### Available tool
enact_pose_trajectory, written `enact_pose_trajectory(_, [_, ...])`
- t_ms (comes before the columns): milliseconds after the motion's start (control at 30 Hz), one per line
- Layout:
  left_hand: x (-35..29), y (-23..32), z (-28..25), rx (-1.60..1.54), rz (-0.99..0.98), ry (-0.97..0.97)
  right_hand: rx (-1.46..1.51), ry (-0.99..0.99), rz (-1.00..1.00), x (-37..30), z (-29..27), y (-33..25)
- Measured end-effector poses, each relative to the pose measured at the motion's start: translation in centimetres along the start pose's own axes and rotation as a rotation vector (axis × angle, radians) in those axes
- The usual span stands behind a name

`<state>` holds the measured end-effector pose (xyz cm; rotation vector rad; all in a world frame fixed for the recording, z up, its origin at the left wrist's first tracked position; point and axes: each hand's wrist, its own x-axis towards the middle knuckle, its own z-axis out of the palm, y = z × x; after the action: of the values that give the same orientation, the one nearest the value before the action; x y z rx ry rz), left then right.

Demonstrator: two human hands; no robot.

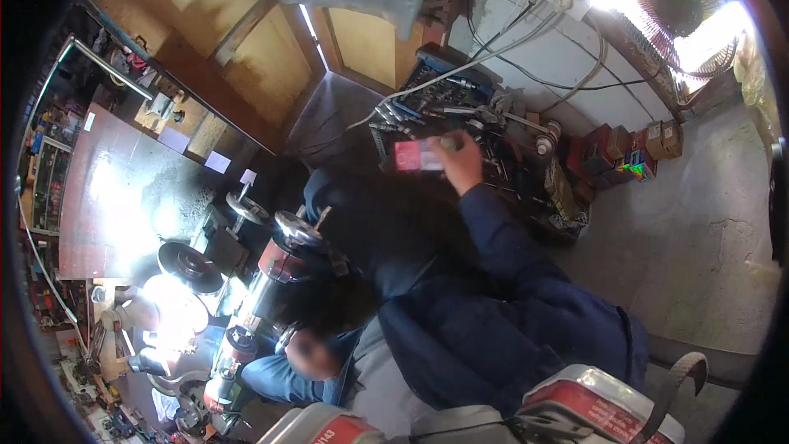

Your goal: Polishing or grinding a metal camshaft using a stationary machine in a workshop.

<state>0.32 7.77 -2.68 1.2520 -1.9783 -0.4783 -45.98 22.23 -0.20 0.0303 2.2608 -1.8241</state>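
Note:
My right hand point(463, 163) is stretched out ahead and closed on a small red-and-white packet point(408, 156); motion smears its details. Something greenish shows by the fingers, too blurred to name. Below that hand lies a dark tray of hand tools point(436, 99), with sockets and wrenches in it. Close to my body on the left, my left hand point(314, 355) is a blur, its fingers unreadable. It is nearest to a red-and-grey machine point(275, 267) with metal handwheels point(297, 228).
A bright lamp point(174, 312) glares beside a black round disc point(191, 267). Behind them stands a large reflective sheet point(136, 189). Small boxes point(620, 148) line the right wall near a fan point(678, 4). Cables point(526, 37) hang over the tools.

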Motion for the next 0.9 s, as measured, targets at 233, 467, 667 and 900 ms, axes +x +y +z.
enact_pose_trajectory(233, [-0.4, -1.1, 1.1, -0.084, 0.011, -0.113, -0.657, 0.311, -0.499, 8.7, -2.6, -4.3])
enact_pose_trajectory(467, [-0.8, 0.2, 0.4, -0.357, -0.331, -0.141, -0.523, 0.168, -0.513, 18.3, -2.2, 1.1])
enact_pose_trajectory(667, [-0.8, -0.1, 0.0, -0.249, -0.301, -0.266, -0.784, 0.152, -0.3, 18.8, -4.1, 2.3])
enact_pose_trajectory(900, [1.3, 1.2, 0.9, -0.124, 0.287, -0.154, 0.004, 0.725, -0.611, 11.9, -12.9, -2.0])
